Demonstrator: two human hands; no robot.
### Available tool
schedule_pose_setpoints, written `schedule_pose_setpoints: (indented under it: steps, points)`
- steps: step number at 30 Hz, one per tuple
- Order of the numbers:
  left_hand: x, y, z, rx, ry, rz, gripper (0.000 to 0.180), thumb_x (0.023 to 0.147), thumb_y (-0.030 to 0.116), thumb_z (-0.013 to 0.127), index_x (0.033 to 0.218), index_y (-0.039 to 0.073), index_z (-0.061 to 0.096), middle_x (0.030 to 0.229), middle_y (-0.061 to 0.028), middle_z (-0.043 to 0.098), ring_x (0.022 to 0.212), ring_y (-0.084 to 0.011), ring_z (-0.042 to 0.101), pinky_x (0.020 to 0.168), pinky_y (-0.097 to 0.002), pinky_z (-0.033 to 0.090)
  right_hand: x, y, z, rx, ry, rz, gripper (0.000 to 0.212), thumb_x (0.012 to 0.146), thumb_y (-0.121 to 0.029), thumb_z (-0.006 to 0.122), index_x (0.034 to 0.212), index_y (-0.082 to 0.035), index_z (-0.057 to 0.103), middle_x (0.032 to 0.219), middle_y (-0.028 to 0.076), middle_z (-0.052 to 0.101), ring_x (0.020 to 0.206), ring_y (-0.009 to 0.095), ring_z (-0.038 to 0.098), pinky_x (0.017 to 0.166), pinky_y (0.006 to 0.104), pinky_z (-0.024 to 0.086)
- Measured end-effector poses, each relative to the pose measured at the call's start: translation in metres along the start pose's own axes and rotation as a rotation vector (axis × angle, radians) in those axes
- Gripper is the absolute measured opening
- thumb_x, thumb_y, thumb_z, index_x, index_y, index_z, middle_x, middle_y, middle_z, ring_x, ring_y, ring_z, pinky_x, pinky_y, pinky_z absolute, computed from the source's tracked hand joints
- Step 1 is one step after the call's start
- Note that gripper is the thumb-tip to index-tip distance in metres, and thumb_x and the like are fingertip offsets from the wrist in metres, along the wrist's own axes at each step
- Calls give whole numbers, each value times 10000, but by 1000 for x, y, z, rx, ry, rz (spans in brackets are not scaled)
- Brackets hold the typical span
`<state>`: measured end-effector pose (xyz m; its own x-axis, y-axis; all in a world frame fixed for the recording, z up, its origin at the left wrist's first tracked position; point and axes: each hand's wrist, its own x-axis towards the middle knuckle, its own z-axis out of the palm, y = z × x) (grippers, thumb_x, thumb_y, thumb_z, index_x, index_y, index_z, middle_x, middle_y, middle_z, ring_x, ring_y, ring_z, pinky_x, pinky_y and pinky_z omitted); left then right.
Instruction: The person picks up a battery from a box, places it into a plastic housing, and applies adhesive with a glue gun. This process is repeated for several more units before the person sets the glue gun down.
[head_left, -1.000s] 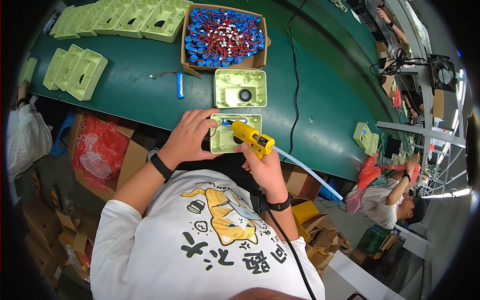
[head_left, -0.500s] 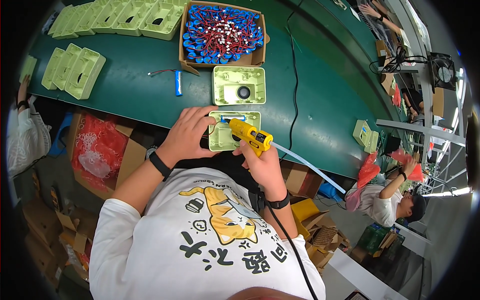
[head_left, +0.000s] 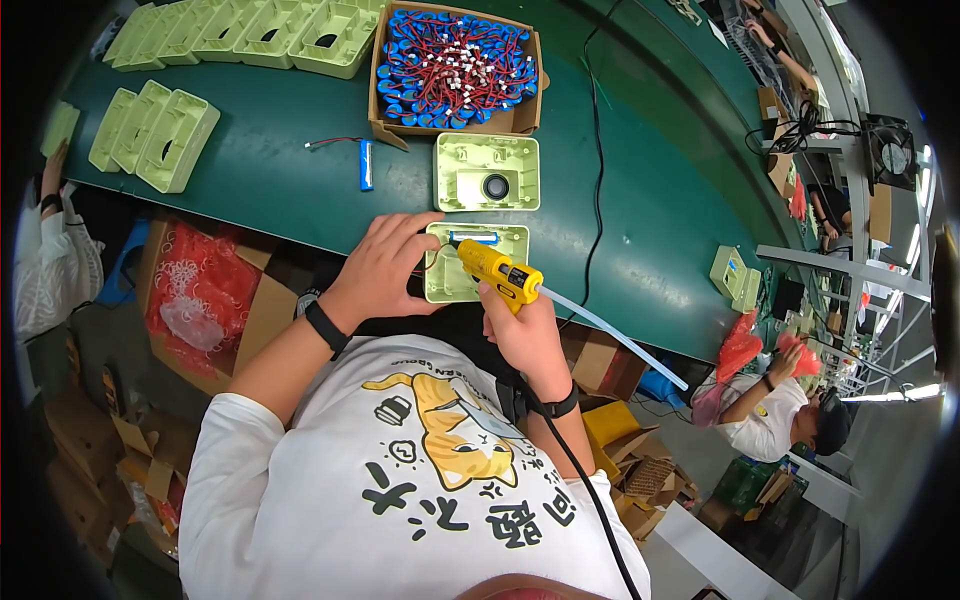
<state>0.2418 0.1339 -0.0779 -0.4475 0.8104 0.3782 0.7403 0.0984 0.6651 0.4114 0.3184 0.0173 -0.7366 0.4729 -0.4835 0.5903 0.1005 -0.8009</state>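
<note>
My right hand (head_left: 515,325) grips a yellow hot glue gun (head_left: 500,272), with a long pale glue stick (head_left: 615,335) trailing from its back. The gun's nozzle points into a light-green plastic housing (head_left: 445,290) at the bench's front edge. Inside that housing, along its far wall, lies a blue battery (head_left: 474,238) with a red lead. My left hand (head_left: 385,265) holds the housing by its left side. Just beyond it sits a second green housing (head_left: 487,142) with a round black part in it. A loose blue battery with wires (head_left: 366,165) lies to the left.
A cardboard box (head_left: 541,95) of blue wired batteries stands at the back. Green housings (head_left: 185,140) line the left of the bench (head_left: 270,140). A black cable (head_left: 597,170) crosses the bench on the right. Co-workers sit at both sides.
The glue gun's nozzle has shifted slightly toward the left end of the battery. My left hand stays on the housing. The whole view has moved a little.
</note>
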Motion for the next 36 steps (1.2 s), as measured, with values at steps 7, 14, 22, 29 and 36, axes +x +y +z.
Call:
schedule_pose_setpoints:
  steps: [7, 14, 22, 29, 36]
  points:
    - [-1, 1, 0, 17, 4, 15, 761, 721, 396, 1023, 1289, 85, 623, 1578, -158, 622, 1345, -404, 634, 1152, -538, 486, -6, 4, 0, -93, 50, -140, 248, 1139, -234, 731, 1148, 12, 768, 744, 10, 726, 611, 87, 656, 558, 270, 533]
    - [-3, 0, -1, 19, -1, -2, 762, 721, 397, 1026, 1285, 89, 616, 1582, -159, 625, 1354, -408, 633, 1150, -538, 483, -7, 10, -10, -82, 32, -84, 264, 1134, -225, 719, 1238, 7, 789, 934, 48, 819, 631, 98, 678, 569, 272, 561]
    - [13, 13, -10, -31, 1, -24, 768, 723, 354, 1041, 1283, 98, 581, 1547, -173, 647, 1354, -427, 634, 1160, -541, 463, -13, 13, -29, 508, -180, -22, 314, 1126, -269, 746, 1285, 2, 751, 1086, 139, 828, 635, 133, 682, 558, 303, 572]
    - [48, 63, 11, -521, -129, -125, 749, 731, 163, 1050, 1302, 73, 575, 1651, -224, 528, 1244, -333, 713, 1004, -467, 617, -63, 59, -71, 1198, -210, -294, 259, 1139, -274, 694, 1179, -21, 735, 1154, 223, 790, 648, 206, 696, 598, 348, 583]
    - [123, 101, 152, -549, -324, -20, 670, 888, 37, 908, 1455, 47, 550, 1716, -229, 459, 1342, -338, 713, 1046, -404, 638, -84, 69, -60, 1311, -161, -396, 245, 1137, -263, 676, 1156, -25, 728, 1163, 238, 773, 662, 225, 701, 626, 372, 591]
